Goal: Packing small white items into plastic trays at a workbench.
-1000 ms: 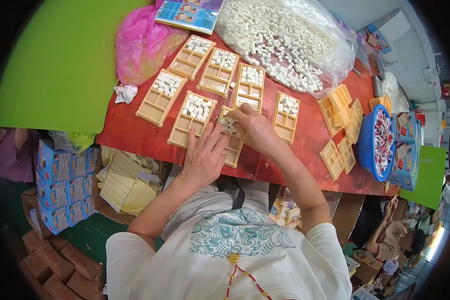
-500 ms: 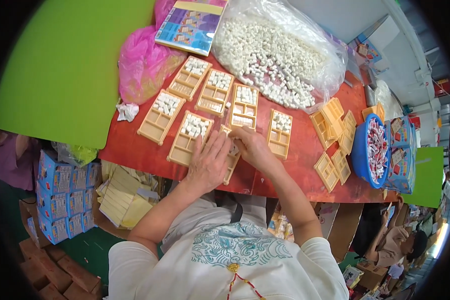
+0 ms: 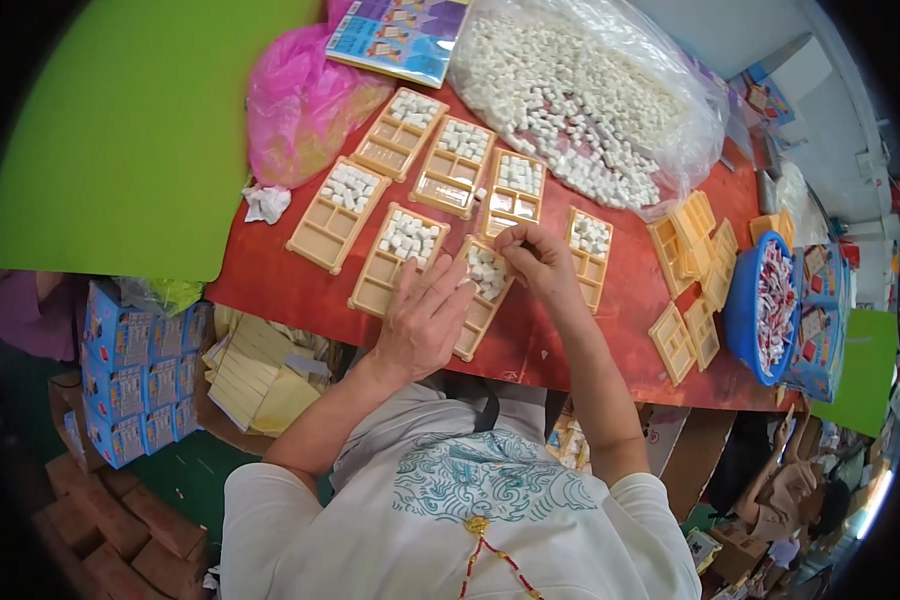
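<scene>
Filling step: you are pressing your left hand [image 3: 425,320] flat on the tan tray [image 3: 480,297] at the tabletop's near edge; right hand [image 3: 532,257] pinching white cubes [image 3: 487,270] above it. Next: seating them squarely.

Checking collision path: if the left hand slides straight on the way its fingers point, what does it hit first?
The left hand points up-right, fingertips on the near tray. Straight on, it would likely meet the white pieces in that tray, then the right hand; depth unclear.

Left hand [image 3: 425,325] now lies flatter on the near tray [image 3: 482,298], fingers spread toward 1 o'clock. Right hand [image 3: 535,258] shifts slightly toward 12 o'clock, pinch grip above the tray's white pieces [image 3: 486,270].
</scene>
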A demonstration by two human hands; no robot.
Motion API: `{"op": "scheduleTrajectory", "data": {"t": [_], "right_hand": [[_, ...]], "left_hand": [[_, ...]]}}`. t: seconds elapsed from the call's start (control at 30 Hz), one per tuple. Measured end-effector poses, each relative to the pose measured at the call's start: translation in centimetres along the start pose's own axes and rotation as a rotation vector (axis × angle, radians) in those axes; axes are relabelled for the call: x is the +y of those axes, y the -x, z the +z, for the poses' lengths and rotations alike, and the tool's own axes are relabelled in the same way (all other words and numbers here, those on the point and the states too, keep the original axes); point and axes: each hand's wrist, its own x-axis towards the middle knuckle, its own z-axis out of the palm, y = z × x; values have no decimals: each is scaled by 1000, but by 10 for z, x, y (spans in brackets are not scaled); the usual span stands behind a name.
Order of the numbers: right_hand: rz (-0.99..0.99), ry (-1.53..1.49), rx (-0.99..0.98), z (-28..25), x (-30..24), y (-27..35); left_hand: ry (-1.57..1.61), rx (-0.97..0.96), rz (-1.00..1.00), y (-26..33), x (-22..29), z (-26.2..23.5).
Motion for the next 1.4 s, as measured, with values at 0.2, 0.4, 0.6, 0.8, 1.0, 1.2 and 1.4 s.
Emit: {"op": "scheduleTrajectory", "data": {"t": [0.2,0.4,0.6,0.8,1.0,1.2,1.4], "right_hand": [[-86,49,-77,27,1,-15],[-564,633,-92,71,-9,-37],[-427,764,-181,86,-13,-41],[-154,307,-73,55,-14,-41],[-71,101,12,36,-12,-46],[-162,94,127,15,-24,-43],[-316,305,103,17,12,-17]], "left_hand": [[-191,4,-167,3,-17,-23],[-253,7,-214,7,-24,-21],[-199,35,-283,15,-32,-30],[-202,4,-253,4,-37,-31],[-298,-225,-211,-2,-38,-14],[-291,-226,-255,-7,-35,-17],[-383,-238,-124,-9,-43,-16]]}}
